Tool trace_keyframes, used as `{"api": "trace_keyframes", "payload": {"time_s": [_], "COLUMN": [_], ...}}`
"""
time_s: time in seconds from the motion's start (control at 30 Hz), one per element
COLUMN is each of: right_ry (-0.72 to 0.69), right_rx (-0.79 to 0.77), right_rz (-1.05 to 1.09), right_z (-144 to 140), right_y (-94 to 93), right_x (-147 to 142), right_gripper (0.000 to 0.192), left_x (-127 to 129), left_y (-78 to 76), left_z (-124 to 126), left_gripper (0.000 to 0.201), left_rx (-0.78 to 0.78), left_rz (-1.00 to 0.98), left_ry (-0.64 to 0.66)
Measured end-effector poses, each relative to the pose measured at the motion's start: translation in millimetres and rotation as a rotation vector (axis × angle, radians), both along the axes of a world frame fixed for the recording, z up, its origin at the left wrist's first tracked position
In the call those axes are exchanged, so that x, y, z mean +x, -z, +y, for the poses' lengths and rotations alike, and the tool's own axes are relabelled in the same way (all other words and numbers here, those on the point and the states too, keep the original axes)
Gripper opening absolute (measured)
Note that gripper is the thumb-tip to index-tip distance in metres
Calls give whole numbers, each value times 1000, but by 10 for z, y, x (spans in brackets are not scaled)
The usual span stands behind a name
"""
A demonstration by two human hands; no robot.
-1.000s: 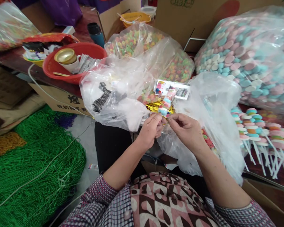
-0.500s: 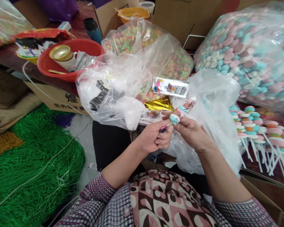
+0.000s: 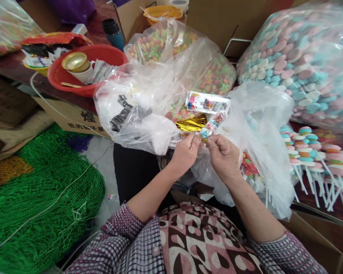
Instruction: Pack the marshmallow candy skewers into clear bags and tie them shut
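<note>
Plastic-wrapped candy stick (image 3: 213,124) slants up-right at frame centre, both hands' fingertips, left hand (image 3: 185,152), right hand (image 3: 223,155), pinching its lower end; red basin (image 3: 74,80) upper left holds cups.

"煌" on cardboard box (image 3: 74,116)

small clear-wrapped candy stick (image 3: 212,125), pastel discs inside, tilted up-right, lower end pinched between both hands' fingers (image 3: 198,137)

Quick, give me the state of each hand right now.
Left hand: fingers closed, pinching the lower end of the candy packet.
Right hand: fingers closed on the same packet end, close beside the left.
</note>
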State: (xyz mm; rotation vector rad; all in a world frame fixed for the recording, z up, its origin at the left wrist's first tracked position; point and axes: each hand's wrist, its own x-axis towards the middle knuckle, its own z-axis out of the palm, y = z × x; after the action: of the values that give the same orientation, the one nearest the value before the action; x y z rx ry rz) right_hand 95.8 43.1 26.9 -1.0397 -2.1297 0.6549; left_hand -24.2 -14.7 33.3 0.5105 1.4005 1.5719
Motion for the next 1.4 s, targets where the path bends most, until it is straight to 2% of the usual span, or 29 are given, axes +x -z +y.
{"api": "trace_keyframes", "payload": {"time_s": [0.07, 0.13, 0.3, 0.43, 0.5, 0.6, 0.67, 0.8, 0.9, 0.97, 1.1, 1.13, 1.2, 1.27, 1.3, 1.33, 1.4], "right_ry": [-2, -17, -111, -41, -3, -10, -16, 9, -35, -79, -89, -88, -80, -56, -45, -39, -61], "right_rx": [-26, -70, -246, -277, -266, -296, -311, -219, -116, -64, 26, 63, 156, 274, 330, 378, 449], "right_rz": [35, 64, 133, 154, 156, 165, 158, 42, -25, -39, -20, -19, -19, -7, -3, -2, -8], "right_z": [-13, -16, -20, -51, -67, -84, -87, -89, -114, -138, -152, -145, -128, -117, -117, -122, -150], "right_y": [16, 23, -47, -124, -148, -184, -225, -351, -427, -444, -442, -449, -476, -510, -524, -532, -525], "right_x": [-6, -2, 10, -23, -37, -33, -13, 46, 72, 73, 72, 75, 86, 96, 99, 98, 87], "right_gripper": [23, 23, 21, 19, 18, 16, 16, 18, 11, 9, 14, 13, 10, 9, 9, 10, 11], "left_x": [-3, -1, 45, 98, 113, 102, 68, -55, -148, -180, -187, -188, -201, -222, -233, -241, -250], "left_y": [38, 69, 56, 36, 47, 50, 26, -47, -112, -172, -297, -309, -293, -233, -198, -167, -141], "left_z": [3, -2, -24, -53, -76, -109, -121, -112, -100, -102, -121, -124, -122, -113, -107, -101, -90], "left_gripper": [24, 19, 12, 10, 10, 18, 18, 9, 15, 18, 31, 32, 33, 29, 30, 35, 45], "left_rx": [50, 77, 97, 132, 148, 185, 230, 255, 243, 274, 384, 418, 446, 372, 303, 234, 145], "left_rz": [306, 442, 448, 472, 400, 248, 254, 560, 723, 602, 208, 172, 177, 242, 256, 230, 54], "left_ry": [-30, -6, 2, 1, 62, 219, 270, 151, 60, 114, 272, 262, 148, 7, -17, 17, 191]}}
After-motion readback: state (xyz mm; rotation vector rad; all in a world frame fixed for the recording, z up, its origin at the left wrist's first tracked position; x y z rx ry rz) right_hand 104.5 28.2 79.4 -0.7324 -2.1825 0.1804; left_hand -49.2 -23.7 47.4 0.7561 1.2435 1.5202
